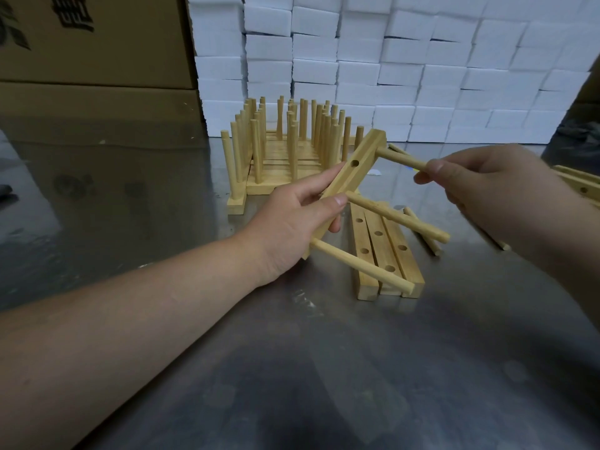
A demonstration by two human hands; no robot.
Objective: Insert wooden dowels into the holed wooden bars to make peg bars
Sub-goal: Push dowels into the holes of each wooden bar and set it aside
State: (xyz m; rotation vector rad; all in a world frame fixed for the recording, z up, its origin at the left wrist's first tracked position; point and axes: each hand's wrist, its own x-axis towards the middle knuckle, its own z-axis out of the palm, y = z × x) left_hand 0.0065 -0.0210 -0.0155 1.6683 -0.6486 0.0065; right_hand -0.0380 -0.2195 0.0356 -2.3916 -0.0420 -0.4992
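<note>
Your left hand (292,219) grips the bar (344,183), right hand (493,186) pinches the top dowel (401,160); angled pushing could jam it.

The holed bar (344,186) is pale honey-yellow wood with faint lengthwise streaks, and its open hole shows as a dark round spot. The upper dowel (401,159) is the same light tan-yellow, unpatterned. The flat bars (383,251) are yellow wood, each dotted with a row of dark holes. The finished peg bars (285,147) are uniformly pale yellow. The table (324,368) is dull grey metal, mottled with darker smudges and pale reflections. The foam blocks (389,60) are white, forming a brick-like grid. The cardboard boxes (97,53) are brown with black print (73,14).
</note>
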